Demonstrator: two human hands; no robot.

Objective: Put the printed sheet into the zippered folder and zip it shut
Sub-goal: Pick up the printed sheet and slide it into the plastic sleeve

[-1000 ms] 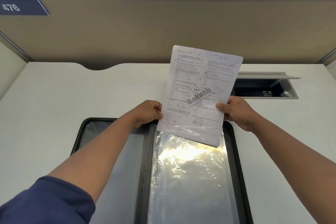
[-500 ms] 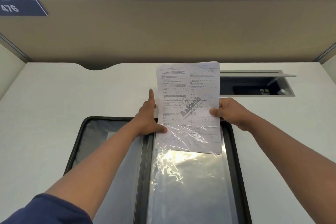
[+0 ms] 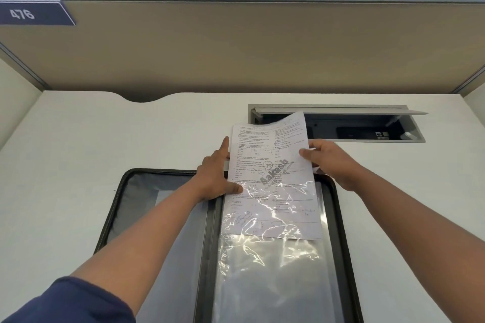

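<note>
The black zippered folder (image 3: 343,231) lies open on the white desk. Its right half carries a shiny clear plastic sleeve (image 3: 273,275). The printed sheet (image 3: 267,165) is partly inside that sleeve: its lower half shows under the plastic, its top half sticks out past the folder's far edge. My right hand (image 3: 330,162) pinches the sheet's right edge. My left hand (image 3: 215,173) rests at the sheet's left edge with the forefinger stretched along the paper and the thumb on the sleeve's mouth.
An open cable hatch (image 3: 338,123) with a raised lid is sunk in the desk behind the sheet. A beige partition (image 3: 236,44) with a "476" label (image 3: 23,14) closes the back. Bare desk (image 3: 78,152) spreads to the left.
The sheet has slid down toward me, deeper into the clear sleeve. It was tilted and held in the air; now it lies straight and low. My left hand went from gripping to a flat guiding hold.
</note>
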